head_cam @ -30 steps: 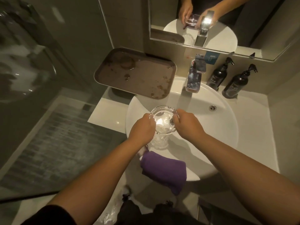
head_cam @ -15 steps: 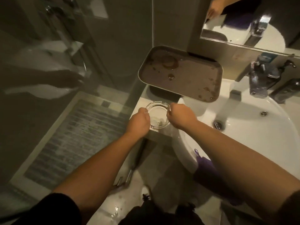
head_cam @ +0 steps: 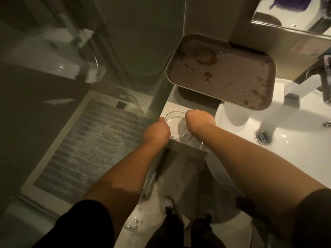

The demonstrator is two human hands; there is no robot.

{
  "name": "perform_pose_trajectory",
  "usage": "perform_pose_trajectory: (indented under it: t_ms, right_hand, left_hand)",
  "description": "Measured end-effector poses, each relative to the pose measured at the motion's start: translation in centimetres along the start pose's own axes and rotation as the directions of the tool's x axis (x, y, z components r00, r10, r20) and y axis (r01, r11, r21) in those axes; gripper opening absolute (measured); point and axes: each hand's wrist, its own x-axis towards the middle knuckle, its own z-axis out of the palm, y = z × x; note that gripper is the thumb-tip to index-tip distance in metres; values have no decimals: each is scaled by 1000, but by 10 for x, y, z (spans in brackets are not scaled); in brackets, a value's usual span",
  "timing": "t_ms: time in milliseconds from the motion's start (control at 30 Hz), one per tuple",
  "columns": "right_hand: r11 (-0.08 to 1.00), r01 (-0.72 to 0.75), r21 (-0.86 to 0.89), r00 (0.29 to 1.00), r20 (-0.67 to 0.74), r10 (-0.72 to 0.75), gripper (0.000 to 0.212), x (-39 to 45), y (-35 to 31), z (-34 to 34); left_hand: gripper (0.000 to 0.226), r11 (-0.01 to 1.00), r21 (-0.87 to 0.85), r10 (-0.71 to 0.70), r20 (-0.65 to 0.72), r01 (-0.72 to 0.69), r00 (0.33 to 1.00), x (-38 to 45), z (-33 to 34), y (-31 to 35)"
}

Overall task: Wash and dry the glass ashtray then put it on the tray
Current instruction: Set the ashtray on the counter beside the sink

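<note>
On the white bench (head_cam: 172, 108) left of the basin (head_cam: 295, 140), just short of the stained tray (head_cam: 223, 77), the glass ashtray (head_cam: 176, 125) sits low between both hands, at or barely above the surface; I cannot tell whether it touches. The left hand (head_cam: 157, 132) has its grip clamped on the ashtray's left rim, and the right hand (head_cam: 198, 122) has its grip clamped on the right rim, fingers curled over the edge and mostly hidden behind the knuckles.

The main risk, as I judge it, is a slip. The glass probably carries water, so a pinch on a wet rim could give way, and the bench's front edge lies right beside the hands with hard floor below. A drop there would likely chip or break it. A second risk is the tray itself: it shows brown rings and spots, so a clean ashtray placed on it may pick up that dirt underneath. The tray also overhangs the basin rim, and weight set near that corner could tip it. Whether the ashtray has been dried cannot be told here.

The ashtray is round, clear and thick-walled, with notches cut into its rim. Its bottom shows the white bench through it, and it appears free of ash.
</note>
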Motion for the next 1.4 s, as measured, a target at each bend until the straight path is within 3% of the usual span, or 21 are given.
perform_pose_trajectory:
  t_ms: [333, 467, 600, 700, 767, 867, 1033, 1400]
  right_hand:
    - [999, -25, -35, 999, 44, 26, 34, 3, -1, 0]
    - [998, -69, 6, 996, 53, 68, 46, 3, -1, -2]
    - [1000, -14, 1, 986, -166, 14, 36, -4, 6, -3]
    - [997, 58, -53, 922, -381, -74, 32, -19, 25, -7]
    - [992, 100, -77, 889, -442, -124, 38, -38, 42, -8]
    - [988, 112, -105, 888, -436, -147, 45, -70, 65, -4]
    - [994, 19, -110, 935, -349, -56, 52, -122, 92, 2]
    - [997, -60, 40, 941, -332, 70, 47, -230, 158, 36]
  left_hand:
    - [36, 999, -25, 19, -39, -20, 999, 9, 2, 1]
    - [39, 997, -52, 60, -74, -64, 995, 6, -1, -4]
    - [44, 988, -96, 95, -203, -117, 974, -9, -20, -7]
    - [50, 964, -10, 247, -334, -265, 910, -29, -36, -4]
    - [59, 929, 76, 364, -364, -363, 857, -45, -42, 3]
    - [73, 882, 172, 472, -288, -440, 833, -65, -42, 18]
    - [78, 813, 258, 571, -177, -522, 802, -93, -35, 40]
    - [80, 587, 321, 780, 23, -743, 625, -156, -1, 94]
